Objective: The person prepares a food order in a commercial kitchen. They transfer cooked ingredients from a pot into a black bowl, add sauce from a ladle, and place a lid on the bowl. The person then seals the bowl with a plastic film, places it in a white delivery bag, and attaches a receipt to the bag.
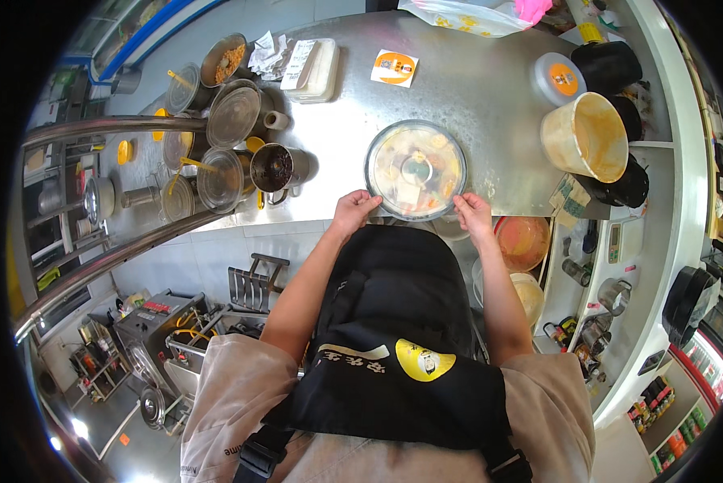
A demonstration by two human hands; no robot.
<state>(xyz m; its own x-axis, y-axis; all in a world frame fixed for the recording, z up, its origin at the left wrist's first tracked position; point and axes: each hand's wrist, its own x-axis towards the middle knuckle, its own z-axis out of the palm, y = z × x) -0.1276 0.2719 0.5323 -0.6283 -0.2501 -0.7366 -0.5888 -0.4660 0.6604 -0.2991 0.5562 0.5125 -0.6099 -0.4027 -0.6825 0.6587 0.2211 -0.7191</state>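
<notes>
A round takeaway bowl [408, 192] with a dark rim and a clear lid [391, 148] stands at the near edge of the steel counter. Mixed food shows blurrily through the lid. My left hand [355, 211] pinches the rim at the lower left between thumb and fingers. On the lower right, my right hand [473, 214] grips the rim the same way. Beyond the bowl lies a square orange and white printed card [395, 68] flat on the steel.
Metal pots with lids [234, 115] crowd the left, beside a pot of dark contents [279, 169]. A lidded plastic box [313, 69] bears paper slips. A stained tub [586, 137] and black containers [615, 63] stand right. A plastic bag [470, 17] lies at the back.
</notes>
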